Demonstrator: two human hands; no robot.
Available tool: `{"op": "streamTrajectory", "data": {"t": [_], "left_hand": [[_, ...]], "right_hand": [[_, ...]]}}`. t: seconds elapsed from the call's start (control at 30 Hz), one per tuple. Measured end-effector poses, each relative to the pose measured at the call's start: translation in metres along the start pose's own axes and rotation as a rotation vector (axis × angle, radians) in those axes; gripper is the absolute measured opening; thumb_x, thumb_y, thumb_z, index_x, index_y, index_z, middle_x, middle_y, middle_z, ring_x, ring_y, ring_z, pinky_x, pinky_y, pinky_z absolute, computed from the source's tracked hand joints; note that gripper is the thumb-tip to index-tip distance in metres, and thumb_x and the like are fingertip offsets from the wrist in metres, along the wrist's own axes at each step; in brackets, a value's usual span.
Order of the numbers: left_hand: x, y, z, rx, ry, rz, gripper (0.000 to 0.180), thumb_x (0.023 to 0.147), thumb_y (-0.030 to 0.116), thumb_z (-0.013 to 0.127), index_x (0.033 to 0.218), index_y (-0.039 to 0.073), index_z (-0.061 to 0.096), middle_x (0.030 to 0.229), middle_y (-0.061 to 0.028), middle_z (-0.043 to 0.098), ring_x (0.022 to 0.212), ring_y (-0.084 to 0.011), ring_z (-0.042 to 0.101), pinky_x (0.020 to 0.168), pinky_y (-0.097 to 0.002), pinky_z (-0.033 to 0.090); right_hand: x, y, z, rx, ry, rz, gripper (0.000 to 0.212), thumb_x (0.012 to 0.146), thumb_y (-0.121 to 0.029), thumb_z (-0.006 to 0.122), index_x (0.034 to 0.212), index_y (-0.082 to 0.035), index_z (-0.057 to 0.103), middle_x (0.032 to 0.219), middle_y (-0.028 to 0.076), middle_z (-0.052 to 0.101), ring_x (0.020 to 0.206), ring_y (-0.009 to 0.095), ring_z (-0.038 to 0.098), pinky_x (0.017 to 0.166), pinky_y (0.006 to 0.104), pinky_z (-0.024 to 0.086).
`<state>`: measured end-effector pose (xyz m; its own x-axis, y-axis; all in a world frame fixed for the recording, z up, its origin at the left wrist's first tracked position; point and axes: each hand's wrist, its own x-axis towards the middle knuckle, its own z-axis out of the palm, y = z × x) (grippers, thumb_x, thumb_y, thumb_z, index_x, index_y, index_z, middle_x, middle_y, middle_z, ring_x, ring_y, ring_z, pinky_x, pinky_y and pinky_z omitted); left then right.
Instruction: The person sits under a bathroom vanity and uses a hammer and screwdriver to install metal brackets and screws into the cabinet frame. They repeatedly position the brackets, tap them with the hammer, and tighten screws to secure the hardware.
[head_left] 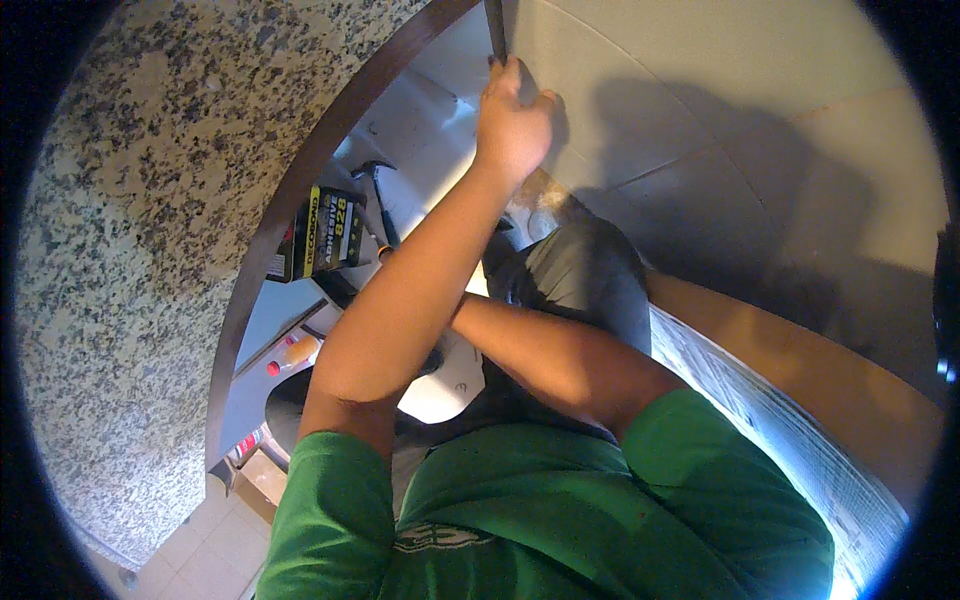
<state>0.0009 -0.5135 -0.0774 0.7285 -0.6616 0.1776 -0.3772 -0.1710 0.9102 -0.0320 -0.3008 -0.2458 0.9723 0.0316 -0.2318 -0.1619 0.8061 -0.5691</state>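
"Dark bar (497,30): position, handling?"

"It lay just beyond the left hand (515,125), running out of view. A steady hold in line with it seemed best."

"Hands?"

"Right hand was hidden behind the left forearm (410,265); could not tell. Left fingers (496,66) were curled, seemingly gripping the bar's near end."

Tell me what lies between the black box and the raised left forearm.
The head view shows a hammer and part of an orange-handled tool between the black box and the left forearm.
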Motion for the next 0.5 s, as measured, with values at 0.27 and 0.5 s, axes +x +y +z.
{"op": "streamTrajectory", "data": {"t": [0.27, 0.5], "left_hand": [[-0.076, 0.02, -0.085, -0.257, -0.166, -0.187, 0.027, 0.098, 0.023, 0.063, 0.108, -0.001, 0.069, 0.109, -0.0107, 0.073, 0.106, -0.0194, 0.065, 0.097, -0.0308, 0.048], [-0.137, -0.012, -0.166, -0.289, 0.176, -0.334, 0.022, 0.101, 0.021, 0.061, 0.095, 0.002, 0.067, 0.103, -0.0073, 0.071, 0.093, -0.0108, 0.06, 0.088, -0.0275, 0.046]], "right_hand": [[-0.025, -0.05, 0.029, -0.038, 0.213, 0.017, 0.026, 0.1, -0.028, 0.053, 0.105, -0.002, 0.056, 0.089, 0.01, 0.061, 0.082, 0.023, 0.06, 0.074, 0.0356, 0.05], [-0.023, -0.095, 0.056, -0.25, 0.596, -0.009, 0.034, 0.094, -0.023, 0.059, 0.11, 0.006, 0.054, 0.089, 0.019, 0.066, 0.08, 0.033, 0.067, 0.068, 0.0393, 0.054]]}}
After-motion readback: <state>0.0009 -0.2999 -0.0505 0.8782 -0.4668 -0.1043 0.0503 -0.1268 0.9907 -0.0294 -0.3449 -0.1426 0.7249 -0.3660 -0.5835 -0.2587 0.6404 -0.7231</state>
